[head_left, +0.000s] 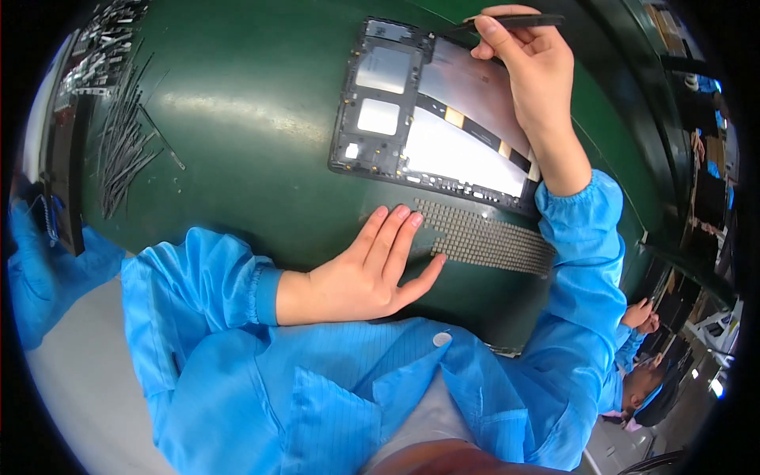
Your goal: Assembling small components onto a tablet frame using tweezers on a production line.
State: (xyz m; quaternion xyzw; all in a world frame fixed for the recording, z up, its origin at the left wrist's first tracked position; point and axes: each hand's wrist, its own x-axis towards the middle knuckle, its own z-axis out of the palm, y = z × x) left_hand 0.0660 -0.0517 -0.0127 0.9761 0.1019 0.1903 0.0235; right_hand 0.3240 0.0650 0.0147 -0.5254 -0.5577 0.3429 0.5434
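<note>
Tablet-like panel (447, 142) flat on the green bench (253, 150), dark tweezers (529, 20) pinched in the right hand (538, 67) by its far edge.

Left hand (368, 273) spreads its fingers, apparently holding nothing, tips at the left end of a sheet of small grey squares (491, 241). Panel looks light and stiff — probably slick and fragile across the shiny face, so best gripped by its dark rim (340, 134).

Thin dark-grey strips (120, 170) are heaped on the glossy green tabletop (237, 150); a blue-clad co-worker (611, 393) is seen at far right.
</note>
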